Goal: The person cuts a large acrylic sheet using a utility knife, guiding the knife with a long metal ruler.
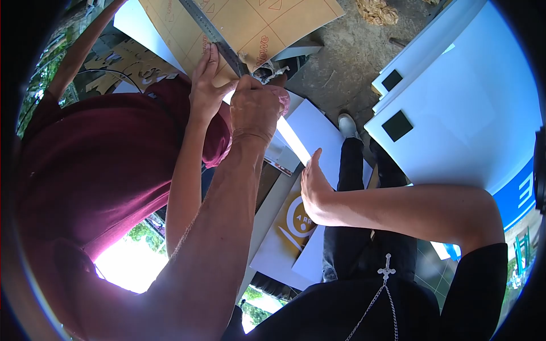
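My left hand is closed in a fist at the near edge of a brown cardboard sheet, right against a metal ruler that lies across it. What the fist grips is hidden. A co-worker in a maroon shirt presses a hand on the ruler beside mine. My right hand rests open, thumb raised, on the edge of a white board, apart from the ruler.
Large white panels with black squares lie at the right, one with a blue strip. A yellow printed sign lies under my right hand. Cut-out brown shapes sit at the upper left. Bare concrete ground shows between the sheets.
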`<state>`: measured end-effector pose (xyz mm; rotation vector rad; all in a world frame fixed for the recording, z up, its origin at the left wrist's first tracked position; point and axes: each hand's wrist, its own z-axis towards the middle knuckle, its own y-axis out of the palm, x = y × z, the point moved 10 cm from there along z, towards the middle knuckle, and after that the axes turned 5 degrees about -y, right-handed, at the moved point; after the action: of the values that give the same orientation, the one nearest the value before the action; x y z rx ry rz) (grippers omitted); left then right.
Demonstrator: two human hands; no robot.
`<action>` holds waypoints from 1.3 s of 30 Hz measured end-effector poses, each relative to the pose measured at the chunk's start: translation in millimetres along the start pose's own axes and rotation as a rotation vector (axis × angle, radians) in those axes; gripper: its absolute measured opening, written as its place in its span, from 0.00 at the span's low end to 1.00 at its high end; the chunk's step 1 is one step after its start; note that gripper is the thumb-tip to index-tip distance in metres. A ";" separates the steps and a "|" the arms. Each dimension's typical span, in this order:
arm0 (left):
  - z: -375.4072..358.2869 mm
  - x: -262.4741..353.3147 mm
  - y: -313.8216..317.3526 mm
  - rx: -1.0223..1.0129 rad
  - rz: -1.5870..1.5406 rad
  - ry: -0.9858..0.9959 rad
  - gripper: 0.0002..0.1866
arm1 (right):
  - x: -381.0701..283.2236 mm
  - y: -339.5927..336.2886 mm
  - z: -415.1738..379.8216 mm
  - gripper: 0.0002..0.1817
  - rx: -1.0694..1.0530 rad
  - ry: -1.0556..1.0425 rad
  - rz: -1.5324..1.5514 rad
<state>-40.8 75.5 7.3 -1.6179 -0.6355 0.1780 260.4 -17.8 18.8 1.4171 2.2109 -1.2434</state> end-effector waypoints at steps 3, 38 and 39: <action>1.7 2.1 -0.8 0.000 -0.032 0.016 0.55 | -1.4 0.0 0.2 0.35 -0.001 -0.026 0.002; -4.6 -3.1 -2.7 0.055 0.004 0.004 0.60 | 17.7 2.3 13.4 0.39 0.032 0.199 0.024; -5.9 -6.3 -0.2 0.054 -0.008 0.007 0.60 | 23.0 3.2 20.0 0.37 0.050 0.233 0.036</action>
<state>-43.4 67.2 6.9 -1.5627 -0.6266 0.1818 246.8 -17.9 -8.7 1.6911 2.3023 -1.1831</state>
